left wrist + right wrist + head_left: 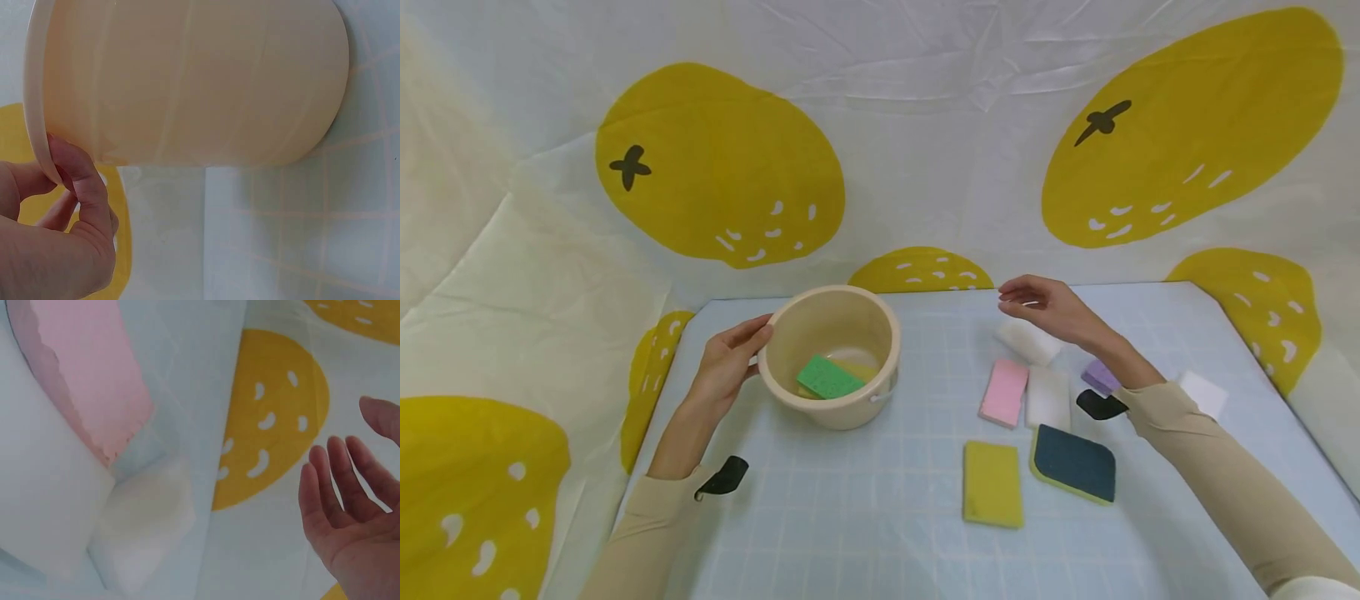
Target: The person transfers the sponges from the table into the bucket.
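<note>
A cream bucket point(782, 367) stands at the left of the table with a green sponge point(829, 377) and a yellowish sponge point(859, 368) inside. My left hand point(724, 367) pinches its left rim; in the left wrist view the thumb and fingers grip the rim point(39, 94). To the right, my right hand point(1052, 310) hovers with nothing in it, fingers extended, above a white sponge point(1032, 342). In the right wrist view the right hand point(356, 506) has its fingers spread beside that white sponge point(150, 519). Near it lie a pink sponge point(1003, 393) and another white sponge point(1048, 398).
Nearer the front are a yellow sponge point(992, 483) and a dark-topped scouring sponge point(1075, 463). A purple sponge point(1099, 377) and a white block point(1202, 393) lie near the right forearm. Lemon-print cloth point(925, 167) rises behind the pale blue checked table point(820, 517).
</note>
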A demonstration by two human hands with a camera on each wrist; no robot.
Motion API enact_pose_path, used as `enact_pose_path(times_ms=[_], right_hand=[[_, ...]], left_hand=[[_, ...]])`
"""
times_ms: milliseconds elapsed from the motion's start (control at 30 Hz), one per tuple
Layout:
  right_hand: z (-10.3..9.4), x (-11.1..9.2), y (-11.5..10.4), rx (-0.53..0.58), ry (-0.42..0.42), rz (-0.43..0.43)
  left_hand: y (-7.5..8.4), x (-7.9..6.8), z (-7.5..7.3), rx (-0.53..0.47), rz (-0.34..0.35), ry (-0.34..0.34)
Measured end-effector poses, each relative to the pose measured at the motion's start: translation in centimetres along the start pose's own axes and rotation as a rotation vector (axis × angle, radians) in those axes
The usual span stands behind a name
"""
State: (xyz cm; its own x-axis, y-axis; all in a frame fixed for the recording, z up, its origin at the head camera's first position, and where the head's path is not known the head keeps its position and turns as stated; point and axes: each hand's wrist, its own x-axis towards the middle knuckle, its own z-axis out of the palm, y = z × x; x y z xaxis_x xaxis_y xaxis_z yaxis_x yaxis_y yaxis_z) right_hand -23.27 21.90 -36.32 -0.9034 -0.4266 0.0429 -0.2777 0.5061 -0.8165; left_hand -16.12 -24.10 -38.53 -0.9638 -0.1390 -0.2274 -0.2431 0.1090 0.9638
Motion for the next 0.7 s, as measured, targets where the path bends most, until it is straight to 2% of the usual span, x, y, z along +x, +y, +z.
enact_pose_path(times_ms=[467,700], right_hand=[[-0.7,-0.7,3.9,-0.058,0.044,0.111],[-1.0,-0.2,8.9,-0.079,0.044,0.163]], left_hand=[[-0.1,-0.1,-0.1,-0.04,0.0,-0.01],[-0.1,0.0,-0.1,-0.05,0.003,-0.016]])
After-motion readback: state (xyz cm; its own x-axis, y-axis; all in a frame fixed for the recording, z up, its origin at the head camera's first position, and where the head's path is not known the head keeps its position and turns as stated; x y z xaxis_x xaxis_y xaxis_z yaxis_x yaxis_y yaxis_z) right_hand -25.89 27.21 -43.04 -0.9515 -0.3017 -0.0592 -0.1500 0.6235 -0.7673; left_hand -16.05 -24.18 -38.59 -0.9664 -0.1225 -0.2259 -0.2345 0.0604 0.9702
